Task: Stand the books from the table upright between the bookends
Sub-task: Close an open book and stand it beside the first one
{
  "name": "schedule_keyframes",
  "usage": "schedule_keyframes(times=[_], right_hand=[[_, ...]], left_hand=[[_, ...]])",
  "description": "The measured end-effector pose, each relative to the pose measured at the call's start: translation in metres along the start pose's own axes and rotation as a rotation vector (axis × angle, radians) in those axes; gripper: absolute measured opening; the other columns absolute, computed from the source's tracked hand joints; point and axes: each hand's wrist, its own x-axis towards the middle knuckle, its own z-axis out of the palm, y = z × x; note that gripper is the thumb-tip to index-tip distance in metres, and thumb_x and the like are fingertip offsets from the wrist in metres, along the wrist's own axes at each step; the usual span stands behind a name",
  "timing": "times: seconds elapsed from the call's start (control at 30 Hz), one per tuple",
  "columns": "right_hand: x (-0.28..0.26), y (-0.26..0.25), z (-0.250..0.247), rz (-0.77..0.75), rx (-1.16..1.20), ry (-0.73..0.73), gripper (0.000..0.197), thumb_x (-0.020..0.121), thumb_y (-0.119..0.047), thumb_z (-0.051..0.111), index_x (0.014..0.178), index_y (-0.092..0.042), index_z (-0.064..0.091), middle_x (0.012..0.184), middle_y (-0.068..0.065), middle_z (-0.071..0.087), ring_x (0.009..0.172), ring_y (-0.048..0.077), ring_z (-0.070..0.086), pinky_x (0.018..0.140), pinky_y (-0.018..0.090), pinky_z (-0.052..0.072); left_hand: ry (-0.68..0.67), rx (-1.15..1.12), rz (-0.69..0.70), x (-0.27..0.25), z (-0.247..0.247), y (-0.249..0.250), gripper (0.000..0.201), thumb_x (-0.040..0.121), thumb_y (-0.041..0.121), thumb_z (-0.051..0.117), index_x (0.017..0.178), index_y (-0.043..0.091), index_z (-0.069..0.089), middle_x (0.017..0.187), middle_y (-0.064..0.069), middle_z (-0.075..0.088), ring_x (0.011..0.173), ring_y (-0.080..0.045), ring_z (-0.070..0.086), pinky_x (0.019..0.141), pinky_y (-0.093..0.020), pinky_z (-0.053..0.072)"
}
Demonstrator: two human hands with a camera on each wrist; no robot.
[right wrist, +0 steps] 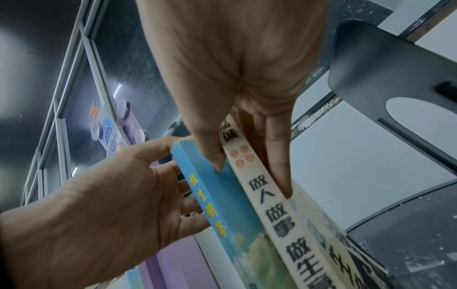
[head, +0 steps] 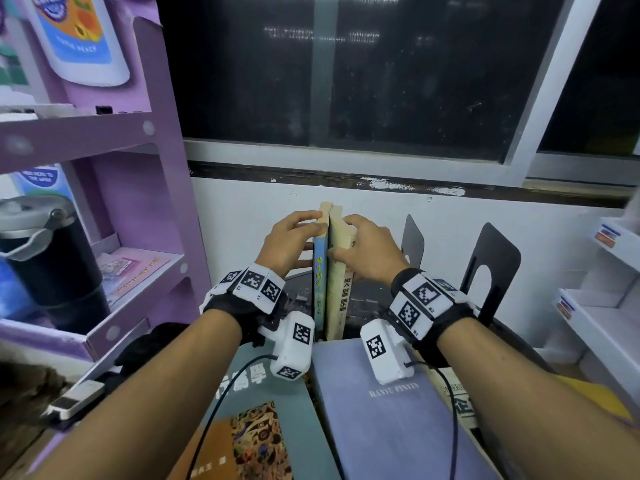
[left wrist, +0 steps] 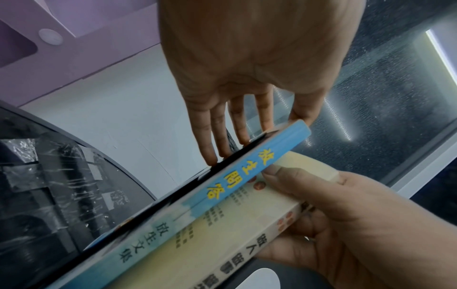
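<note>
Head view: blue book (head: 320, 271) and cream book (head: 341, 282) stand upright side by side near the wall, left of two dark bookends (head: 491, 268), with more books (head: 377, 410) still lying flat on the table. Left hand (head: 289, 242) lies flat, fingers straight, against the blue book's outer face; right hand (head: 369, 252) pinches the cream book, thumb between the two, fingers on its far cover. Judgement: press the pair together squarely and keep the spines vertical before letting go, or the thin books may slump.
</note>
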Motion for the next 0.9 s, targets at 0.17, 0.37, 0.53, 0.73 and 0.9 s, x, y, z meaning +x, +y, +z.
schedule_keyframes(times=[0.17,0.37,0.53,0.73,0.9], right_hand=[[-0.0104,-0.0019,-0.0035,0.041,0.15,-0.117,0.082,0.073,-0.019,0.081,0.141,-0.022,0.037,0.098,0.01,0.064,0.074,0.019,0.07,0.056,0.036,0.061],[-0.0107,-0.0039,-0.0049,0.106,0.239,-0.248,0.107,0.064,-0.01,0.089,0.148,-0.024,0.024,0.112,0.006,0.06,0.086,0.025,0.071,0.068,0.044,0.061],[-0.0113,-0.003,-0.0017,0.139,0.311,-0.315,0.109,0.068,-0.001,0.085,0.15,-0.026,0.018,0.102,0.004,0.056,0.09,0.029,0.07,0.075,0.048,0.06],[-0.0093,-0.0058,0.0016,0.112,0.286,-0.276,0.109,0.066,0.0,0.086,0.149,-0.026,0.02,0.098,-0.001,0.05,0.087,0.029,0.069,0.069,0.045,0.061],[-0.0067,-0.0045,0.0022,0.096,0.284,-0.245,0.106,0.066,0.003,0.085,0.148,-0.024,0.024,0.094,-0.002,0.052,0.075,0.022,0.068,0.066,0.043,0.062]], left_hand=[[-0.009,-0.011,0.01,0.0002,-0.0025,-0.0009,0.026,0.089,0.022,0.063,0.115,0.023,0.066,0.11,-0.001,0.068,0.088,-0.016,0.067,0.056,-0.024,0.054],[-0.02,-0.02,0.016,-0.0004,0.0021,-0.0006,0.027,0.089,0.019,0.063,0.116,0.022,0.065,0.112,-0.003,0.069,0.086,-0.016,0.068,0.054,-0.023,0.054],[-0.031,-0.009,0.019,-0.0008,0.0012,-0.0012,0.026,0.09,0.019,0.062,0.116,0.022,0.064,0.112,-0.004,0.069,0.09,-0.018,0.068,0.056,-0.023,0.054],[-0.071,-0.007,0.016,-0.0029,-0.003,-0.0005,0.029,0.093,0.018,0.059,0.122,0.02,0.061,0.107,-0.001,0.068,0.091,-0.017,0.066,0.058,-0.022,0.053],[-0.089,0.003,0.014,-0.0038,-0.0042,0.0003,0.03,0.093,0.018,0.06,0.123,0.02,0.06,0.106,0.001,0.068,0.092,-0.016,0.065,0.06,-0.022,0.052]])
